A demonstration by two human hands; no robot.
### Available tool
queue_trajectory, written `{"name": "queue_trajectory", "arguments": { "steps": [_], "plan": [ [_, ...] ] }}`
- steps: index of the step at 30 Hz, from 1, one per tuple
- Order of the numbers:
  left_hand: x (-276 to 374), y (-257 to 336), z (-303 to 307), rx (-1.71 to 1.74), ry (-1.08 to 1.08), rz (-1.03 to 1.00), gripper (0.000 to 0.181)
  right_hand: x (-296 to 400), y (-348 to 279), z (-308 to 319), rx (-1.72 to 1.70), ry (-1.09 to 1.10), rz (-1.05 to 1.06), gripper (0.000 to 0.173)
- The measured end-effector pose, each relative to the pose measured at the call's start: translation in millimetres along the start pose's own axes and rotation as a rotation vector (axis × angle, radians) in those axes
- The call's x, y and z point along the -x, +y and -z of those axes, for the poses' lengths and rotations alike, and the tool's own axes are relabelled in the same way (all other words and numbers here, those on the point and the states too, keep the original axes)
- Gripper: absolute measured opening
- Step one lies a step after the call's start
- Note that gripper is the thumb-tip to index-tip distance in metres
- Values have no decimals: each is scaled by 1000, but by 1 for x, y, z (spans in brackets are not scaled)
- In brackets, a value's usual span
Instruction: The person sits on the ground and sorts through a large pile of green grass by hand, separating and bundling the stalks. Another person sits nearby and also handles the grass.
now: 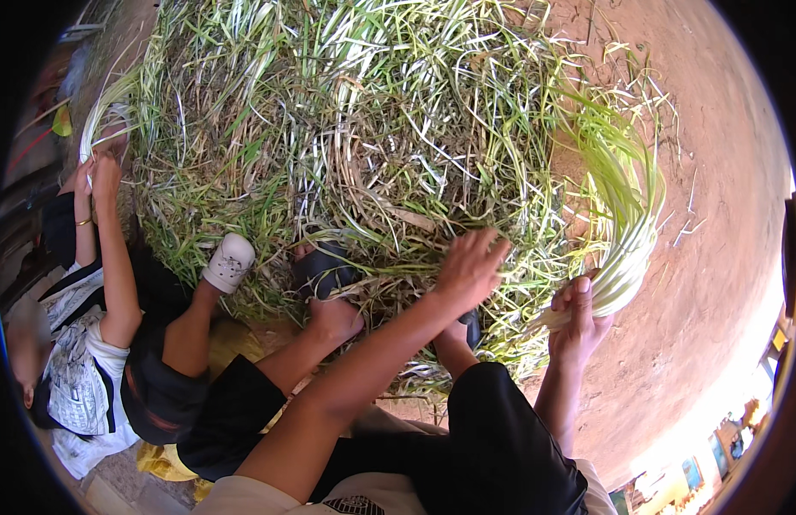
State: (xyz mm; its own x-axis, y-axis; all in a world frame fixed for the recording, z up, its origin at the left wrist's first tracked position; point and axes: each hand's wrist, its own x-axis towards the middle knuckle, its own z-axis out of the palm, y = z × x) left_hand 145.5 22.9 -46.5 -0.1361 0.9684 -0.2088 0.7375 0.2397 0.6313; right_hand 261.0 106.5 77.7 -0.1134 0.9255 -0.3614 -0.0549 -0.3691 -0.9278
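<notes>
My right hand (581, 315) is closed around the pale end of a bundle of long green-and-white plant stalks (623, 257), whose leafy part arcs up and away over the ground. Over the near edge of a broad heap of cut leaves and stalks (385, 148) is my left hand (473, 267), its fingers apart and slightly blurred; nothing shows in its grasp. Loose stalks lie just beneath and beside it. Whether its fingertips touch the heap, I cannot tell.
At the left a seated co-worker (82, 380) holds another bunch of stalks (105, 116) in both hands. The co-worker's pale clog (229, 262) rests on the heap's near edge. My sandalled feet (327, 270) are against the heap. Reddish bare ground (713, 212) stretches along the right.
</notes>
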Motion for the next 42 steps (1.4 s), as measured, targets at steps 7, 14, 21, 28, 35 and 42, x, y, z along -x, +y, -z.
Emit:
{"name": "queue_trajectory", "arguments": {
  "steps": [7,14,21,28,35,42],
  "plan": [
    [-60,-70,51,-133,-30,427,88,2,2,-7,63,-29,-41,12],
    [18,31,-39,84,-427,-68,62,0,6,-16,87,-58,-53,15],
    [-46,-66,28,38,354,203,35,1,7,-8,133,-64,-55,15],
    [-88,-127,72,-114,257,814,71,6,10,-21,104,-112,-96,15],
    [-104,-126,113,409,135,686,46,-1,7,-20,14,-113,-103,15],
    [-26,-105,303,895,679,176,35,-3,0,-24,9,-105,-114,17]
  ]
}}
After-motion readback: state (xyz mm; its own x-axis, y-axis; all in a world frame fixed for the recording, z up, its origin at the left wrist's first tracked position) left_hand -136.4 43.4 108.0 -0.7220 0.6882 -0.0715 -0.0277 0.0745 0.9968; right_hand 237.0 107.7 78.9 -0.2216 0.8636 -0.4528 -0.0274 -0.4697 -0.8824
